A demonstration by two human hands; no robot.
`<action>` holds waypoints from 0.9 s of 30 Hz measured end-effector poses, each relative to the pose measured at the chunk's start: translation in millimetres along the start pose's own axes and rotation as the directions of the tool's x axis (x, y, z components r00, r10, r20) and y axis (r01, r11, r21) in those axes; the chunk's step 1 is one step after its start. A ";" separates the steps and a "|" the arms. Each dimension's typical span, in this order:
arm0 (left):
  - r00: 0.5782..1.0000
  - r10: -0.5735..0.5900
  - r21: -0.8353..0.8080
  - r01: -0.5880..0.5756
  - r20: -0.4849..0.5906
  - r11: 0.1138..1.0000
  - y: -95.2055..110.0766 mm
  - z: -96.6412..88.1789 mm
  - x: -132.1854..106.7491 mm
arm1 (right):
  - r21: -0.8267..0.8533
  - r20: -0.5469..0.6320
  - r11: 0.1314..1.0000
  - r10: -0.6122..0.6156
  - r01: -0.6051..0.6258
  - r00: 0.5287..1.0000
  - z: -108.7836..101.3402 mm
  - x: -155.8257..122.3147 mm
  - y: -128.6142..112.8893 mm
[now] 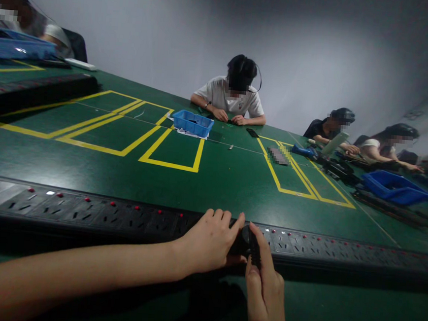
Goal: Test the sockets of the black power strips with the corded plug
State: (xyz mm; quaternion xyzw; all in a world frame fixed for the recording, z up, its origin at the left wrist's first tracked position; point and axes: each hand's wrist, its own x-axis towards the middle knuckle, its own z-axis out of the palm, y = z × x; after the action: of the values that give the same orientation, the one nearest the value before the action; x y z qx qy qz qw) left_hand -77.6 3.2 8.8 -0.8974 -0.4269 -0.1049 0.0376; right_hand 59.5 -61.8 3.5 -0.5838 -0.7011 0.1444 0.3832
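Note:
A long black power strip with red switches and many socket slots runs across the front of the green table. My left hand is wrapped over its middle, fingers curled toward the far edge and thumb on the near side. Beside it, my right hand pinches a small black ridged piece between thumb and index finger. This piece stands upright against the strip, near my left fingertips. A rounded dark part shows between the two hands. Whether the ridged piece joins the strip is hidden.
Yellow tape rectangles mark the green table. A light blue basket stands ahead, and a darker blue basket at right. Across the table a person works with both hands. Other people sit at left and right.

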 end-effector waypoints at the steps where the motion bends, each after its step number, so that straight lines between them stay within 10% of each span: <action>1: 1.000 0.000 0.000 0.000 0.002 1.000 -0.1 -0.1 0.0 | 0.001 -0.006 1.000 0.000 0.000 1.000 0.1 0.0 -0.1; 27: 1.000 -0.001 -0.013 0.001 -0.008 1.000 -0.8 0.9 -0.6 | -0.021 -0.037 0.999 0.042 -0.042 0.998 4.4 1.4 3.5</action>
State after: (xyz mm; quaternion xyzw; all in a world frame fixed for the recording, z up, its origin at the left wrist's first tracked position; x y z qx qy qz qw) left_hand -78.4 3.5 7.8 -0.8971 -0.4263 -0.1113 0.0332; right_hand 58.8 -58.4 -1.2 -0.6051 -0.6832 0.1341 0.3862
